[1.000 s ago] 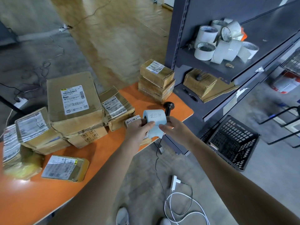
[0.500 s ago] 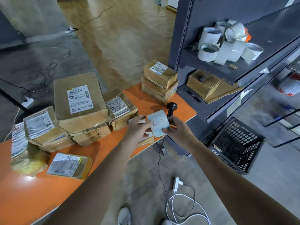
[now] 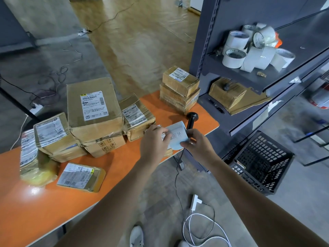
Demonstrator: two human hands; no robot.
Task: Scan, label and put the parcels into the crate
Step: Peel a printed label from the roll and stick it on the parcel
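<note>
Label roll (image 3: pixel 178 136) pinched in both: our left hand (image 3: pixel 154 142) works its edge, our right hand (image 3: pixel 198 145) steadies it (freeing a sticker, we judge) by the desk (image 3: pixel 35 220).

Left hand (image 3: pixel 154 141) and right hand (image 3: pixel 199 145) bare. Forearms bare as far up as I can see. Footwear: white shoes. Left shoe (image 3: pixel 136 235) has a rounded toe and plain upper. Right shoe (image 3: pixel 183 244) mostly hidden, only its white toe showing.
</note>
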